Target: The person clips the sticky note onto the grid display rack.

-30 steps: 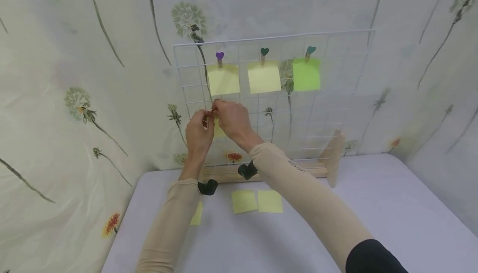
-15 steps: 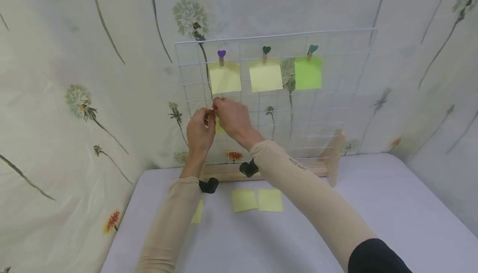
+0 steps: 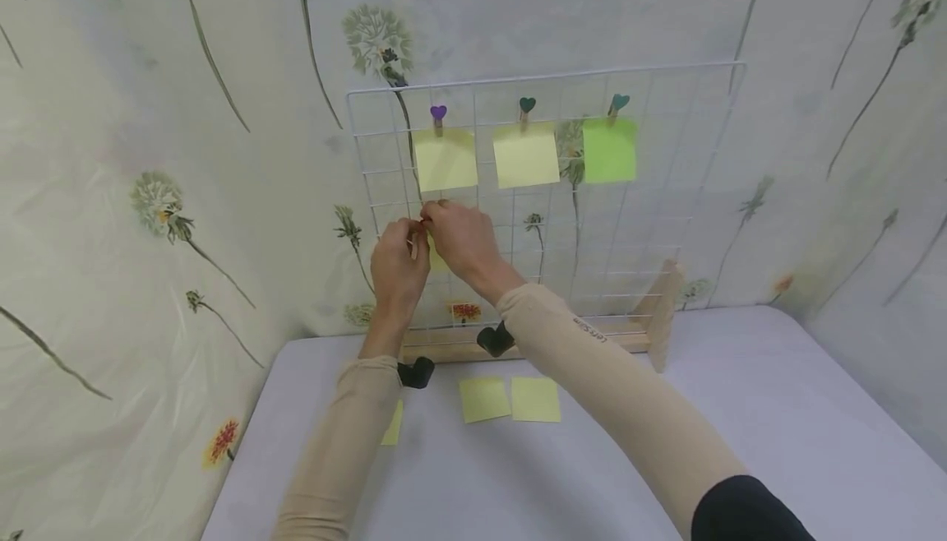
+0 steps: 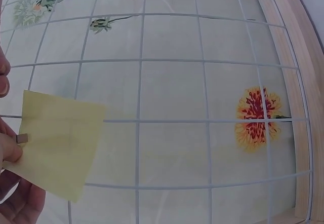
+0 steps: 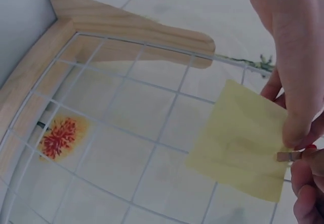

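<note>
A pale yellow sticky note (image 5: 238,143) hangs against the white wire grid (image 3: 518,245), below the top row. My left hand (image 3: 399,265) pinches a small wooden clothespin (image 5: 287,156) at the note's upper edge, its thumb in front. A bit of red shows at the clothespin's end in the right wrist view. Curled beside it is my right hand (image 3: 462,237), thumb tip close to the clothespin and the note's edge. Whether it grips anything is hidden. In the left wrist view, the fingertips of that hand (image 4: 3,77) appear above the note's corner.
Two pale yellow notes (image 3: 447,160) (image 3: 527,154) and a bright green note (image 3: 610,150) hang above, under heart-topped clothespins (image 3: 527,105). Several yellow notes (image 3: 536,399) lie on the white table (image 3: 592,475), one partly behind my left sleeve. A wooden stand (image 3: 657,319) holds the grid.
The head view shifts slightly up and back down. Both hands stay at the same spot on the grid, with little visible movement.
</note>
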### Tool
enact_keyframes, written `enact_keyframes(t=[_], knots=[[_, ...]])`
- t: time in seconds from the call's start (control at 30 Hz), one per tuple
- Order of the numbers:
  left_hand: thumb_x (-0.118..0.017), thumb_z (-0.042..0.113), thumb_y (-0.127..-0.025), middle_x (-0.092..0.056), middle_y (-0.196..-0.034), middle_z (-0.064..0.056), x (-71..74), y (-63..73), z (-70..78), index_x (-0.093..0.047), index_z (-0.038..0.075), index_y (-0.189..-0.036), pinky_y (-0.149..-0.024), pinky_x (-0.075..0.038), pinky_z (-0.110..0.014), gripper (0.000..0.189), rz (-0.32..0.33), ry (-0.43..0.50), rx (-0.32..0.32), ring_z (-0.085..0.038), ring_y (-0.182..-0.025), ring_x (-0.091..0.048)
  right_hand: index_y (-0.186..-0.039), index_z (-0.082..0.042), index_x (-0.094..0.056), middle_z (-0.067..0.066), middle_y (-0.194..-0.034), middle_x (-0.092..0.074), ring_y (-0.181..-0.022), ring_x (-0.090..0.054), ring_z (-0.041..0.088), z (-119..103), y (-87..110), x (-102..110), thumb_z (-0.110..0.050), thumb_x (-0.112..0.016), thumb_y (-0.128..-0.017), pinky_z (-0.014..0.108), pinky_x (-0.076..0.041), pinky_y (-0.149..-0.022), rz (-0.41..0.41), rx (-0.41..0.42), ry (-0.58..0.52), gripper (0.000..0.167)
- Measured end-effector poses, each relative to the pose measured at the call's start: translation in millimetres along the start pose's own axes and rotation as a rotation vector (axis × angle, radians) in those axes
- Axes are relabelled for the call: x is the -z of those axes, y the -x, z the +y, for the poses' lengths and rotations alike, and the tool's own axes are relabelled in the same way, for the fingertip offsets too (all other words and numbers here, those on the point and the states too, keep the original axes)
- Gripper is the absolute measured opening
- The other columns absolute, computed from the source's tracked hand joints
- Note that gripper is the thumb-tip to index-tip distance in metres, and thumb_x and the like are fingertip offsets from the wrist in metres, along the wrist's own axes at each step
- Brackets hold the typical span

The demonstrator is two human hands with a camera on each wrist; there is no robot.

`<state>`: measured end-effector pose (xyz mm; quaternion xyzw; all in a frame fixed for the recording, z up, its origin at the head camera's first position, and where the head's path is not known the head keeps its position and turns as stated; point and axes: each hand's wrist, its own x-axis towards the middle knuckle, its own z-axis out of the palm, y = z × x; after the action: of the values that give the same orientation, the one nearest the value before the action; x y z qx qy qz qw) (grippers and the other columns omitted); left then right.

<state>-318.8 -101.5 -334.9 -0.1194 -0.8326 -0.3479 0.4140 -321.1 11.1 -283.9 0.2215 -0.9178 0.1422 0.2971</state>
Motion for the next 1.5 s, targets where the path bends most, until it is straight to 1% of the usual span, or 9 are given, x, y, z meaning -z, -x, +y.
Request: enact_keyframes(t=[0.3,0.43,0.57,0.8,1.07,1.23,1.3,1.4,1.5], knots=[[-0.057,0.012,-0.091,-0.063,-0.084,-0.010,-0.5,2.1,-1.7,-0.064,0.007,-0.091,-0.060,-0.051,-0.037,0.008,0.009,-0.044,0.011,-0.024,-0.070,-0.060,-0.104,-0.013,-0.069,0.001,-0.097,-0.072,-0.069,-0.066,0.018,7,6.2,-10,-0.016,-0.057,-0.094,0.031,-0.052,-0.054,0.140,0.109,-0.039,0.016],[-0.057,0.013,-0.091,-0.063,-0.084,-0.011,-0.2,1.7,-2.2,-0.064,0.008,-0.092,-0.060,-0.051,-0.039,0.008,0.014,-0.066,0.004,-0.025,-0.070,-0.061,-0.104,-0.014,-0.069,0.000,-0.099,-0.071,-0.062,-0.063,0.015,12,8.6,-16,-0.015,-0.058,-0.094,0.028,-0.049,-0.050,0.213,0.159,-0.035,0.015],[-0.057,0.017,-0.091,-0.063,-0.083,-0.009,0.5,4.2,-3.2,-0.064,0.010,-0.094,-0.055,-0.051,-0.038,0.010,0.003,-0.095,0.022,-0.023,-0.068,-0.062,-0.104,-0.013,-0.069,0.000,-0.104,-0.070,-0.063,-0.064,0.014,15,11.2,-21,-0.015,-0.060,-0.092,0.026,-0.049,-0.050,0.247,0.194,-0.052,0.015],[-0.056,0.018,-0.092,-0.064,-0.077,-0.006,0.9,8.2,-6.8,-0.064,0.013,-0.096,-0.043,-0.043,-0.035,0.010,0.026,-0.131,-0.013,-0.019,-0.052,-0.054,-0.107,-0.012,-0.068,0.001,-0.107,-0.069,-0.067,-0.065,0.015,19,13.1,-23,-0.016,-0.058,-0.093,0.026,-0.052,-0.054,0.234,0.230,-0.091,0.018],[-0.056,0.017,-0.091,-0.065,-0.077,-0.003,-0.5,7.4,-11.0,-0.064,0.013,-0.099,-0.041,-0.041,-0.033,0.012,0.033,-0.146,-0.054,-0.016,-0.049,-0.052,-0.113,-0.011,-0.066,0.003,-0.112,-0.066,-0.075,-0.066,0.017,24,12.7,-16,-0.010,-0.054,-0.092,0.028,-0.054,-0.058,0.167,0.267,-0.136,0.024],[-0.055,0.016,-0.090,-0.063,-0.077,-0.003,0.4,8.5,-11.9,-0.062,0.013,-0.102,-0.040,-0.039,-0.031,0.014,0.006,-0.150,-0.052,-0.016,-0.049,-0.051,-0.117,-0.011,-0.063,0.003,-0.116,-0.065,-0.065,-0.059,0.014,26,16.4,-14,-0.004,-0.051,-0.090,0.025,-0.049,-0.053,0.146,0.273,-0.178,0.030],[-0.055,0.016,-0.090,-0.062,-0.078,-0.003,0.6,9.4,-11.4,-0.062,0.013,-0.104,-0.040,-0.038,-0.031,0.016,-0.013,-0.149,-0.050,-0.016,-0.049,-0.050,-0.118,-0.010,-0.062,0.003,-0.118,-0.064,-0.069,-0.060,0.013,28,20.0,-14,-0.002,-0.051,-0.090,0.024,-0.050,-0.056,0.140,0.270,-0.207,0.032],[-0.055,0.017,-0.089,-0.061,-0.079,-0.003,0.9,10.6,-10.0,-0.061,0.013,-0.107,-0.041,-0.038,-0.031,0.019,-0.036,-0.148,-0.042,-0.017,-0.052,-0.050,-0.117,-0.008,-0.064,0.005,-0.122,-0.062,-0.086,-0.065,0.016,31,26.4,-14,0.001,-0.051,-0.089,0.025,-0.054,-0.068,0.136,0.276,-0.260,0.032],[-0.056,0.016,-0.089,-0.060,-0.081,-0.004,1.2,11.5,-8.7,-0.060,0.014,-0.108,-0.042,-0.039,-0.032,0.020,-0.044,-0.149,-0.036,-0.018,-0.055,-0.051,-0.114,-0.008,-0.065,0.006,-0.124,-0.061,-0.097,-0.065,0.019,34,31.7,-15,0.002,-0.051,-0.088,0.025,-0.055,-0.073,0.143,0.289,-0.283,0.030]])
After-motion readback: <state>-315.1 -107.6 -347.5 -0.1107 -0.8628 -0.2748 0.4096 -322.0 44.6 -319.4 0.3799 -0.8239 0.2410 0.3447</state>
